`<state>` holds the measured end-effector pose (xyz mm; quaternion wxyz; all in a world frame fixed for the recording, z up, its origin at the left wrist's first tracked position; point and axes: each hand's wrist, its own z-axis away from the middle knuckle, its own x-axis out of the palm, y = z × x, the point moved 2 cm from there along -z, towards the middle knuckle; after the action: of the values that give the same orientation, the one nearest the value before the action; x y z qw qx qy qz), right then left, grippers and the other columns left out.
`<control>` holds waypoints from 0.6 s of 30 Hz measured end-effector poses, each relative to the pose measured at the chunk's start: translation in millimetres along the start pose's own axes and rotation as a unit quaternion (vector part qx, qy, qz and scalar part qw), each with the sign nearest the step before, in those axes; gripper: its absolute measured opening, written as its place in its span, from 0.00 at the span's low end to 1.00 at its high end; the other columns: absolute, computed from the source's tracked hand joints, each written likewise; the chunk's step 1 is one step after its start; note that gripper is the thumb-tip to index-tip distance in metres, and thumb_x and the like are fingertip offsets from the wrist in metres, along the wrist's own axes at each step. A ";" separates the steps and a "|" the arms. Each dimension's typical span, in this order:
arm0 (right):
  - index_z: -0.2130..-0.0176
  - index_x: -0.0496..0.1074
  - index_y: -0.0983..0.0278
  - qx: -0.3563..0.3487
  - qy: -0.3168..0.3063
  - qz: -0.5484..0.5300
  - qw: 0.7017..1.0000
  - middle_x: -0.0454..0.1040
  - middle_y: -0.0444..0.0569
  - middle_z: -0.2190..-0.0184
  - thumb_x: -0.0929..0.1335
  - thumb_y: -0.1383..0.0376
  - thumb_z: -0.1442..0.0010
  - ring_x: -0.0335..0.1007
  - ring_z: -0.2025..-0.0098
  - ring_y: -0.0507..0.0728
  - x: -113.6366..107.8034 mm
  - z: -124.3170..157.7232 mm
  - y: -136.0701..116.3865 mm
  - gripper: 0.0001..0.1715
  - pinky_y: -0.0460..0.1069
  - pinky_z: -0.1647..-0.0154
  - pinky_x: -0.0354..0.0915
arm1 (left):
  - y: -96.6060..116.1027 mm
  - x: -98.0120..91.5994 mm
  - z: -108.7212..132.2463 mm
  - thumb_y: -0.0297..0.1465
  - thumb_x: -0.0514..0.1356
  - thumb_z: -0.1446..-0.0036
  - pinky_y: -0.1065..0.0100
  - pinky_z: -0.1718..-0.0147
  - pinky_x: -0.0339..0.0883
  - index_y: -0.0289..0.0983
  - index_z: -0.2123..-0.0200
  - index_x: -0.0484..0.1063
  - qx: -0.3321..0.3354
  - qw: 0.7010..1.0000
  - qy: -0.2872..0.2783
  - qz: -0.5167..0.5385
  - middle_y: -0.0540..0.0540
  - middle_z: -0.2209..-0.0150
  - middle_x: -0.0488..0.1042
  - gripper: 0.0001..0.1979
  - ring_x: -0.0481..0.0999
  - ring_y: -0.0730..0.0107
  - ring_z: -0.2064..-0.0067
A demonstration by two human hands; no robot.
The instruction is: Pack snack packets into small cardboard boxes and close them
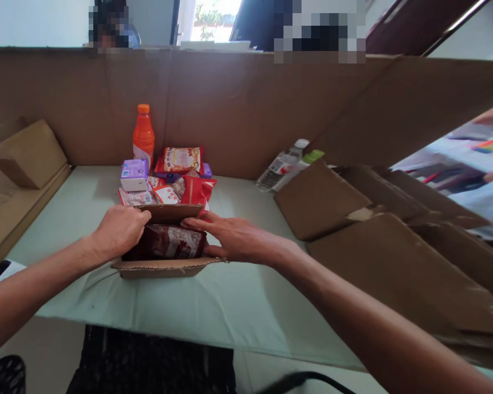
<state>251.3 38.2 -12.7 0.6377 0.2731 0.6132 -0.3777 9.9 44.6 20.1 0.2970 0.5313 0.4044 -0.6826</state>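
A small open cardboard box point(160, 269) stands on the pale green tabletop in front of me. Inside it lies a dark red snack bag point(176, 241) with a clear section. My left hand point(121, 232) is closed on the box's left edge, its fingertips partly hidden. At the right end, my right hand point(230, 236) reaches over the rim, fingers stretched and thumb apart, touching the box or the bag's end; which one I cannot tell. Just behind the box are a red snack packet point(199, 190), a white-and-orange packet point(166, 194) and a purple box point(134, 175).
An orange drink bottle point(143, 134) stands at the back beside a red-and-cream packet point(183, 160). A clear bottle point(281, 167) leans to the right, near stacked cardboard boxes point(386, 262). More cardboard point(33, 156) lies left. A tall cardboard wall point(230, 109) closes off the back.
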 end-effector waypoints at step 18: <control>0.71 0.67 0.62 0.135 0.140 -0.219 0.956 0.75 0.48 0.77 0.66 0.58 0.41 0.71 0.73 0.56 39.2 -8.4 43.9 0.11 0.49 0.72 0.61 | -9.4 -11.7 1.0 0.22 0.57 0.42 0.61 0.60 0.70 0.36 0.58 0.81 -0.022 0.998 -0.058 -0.002 0.36 0.58 0.83 0.14 0.82 0.51 0.53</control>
<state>280.8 64.1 -57.4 0.4047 0.2659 0.6841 -0.5454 4.6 48.1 33.7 0.3305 0.4833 0.4027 -0.7036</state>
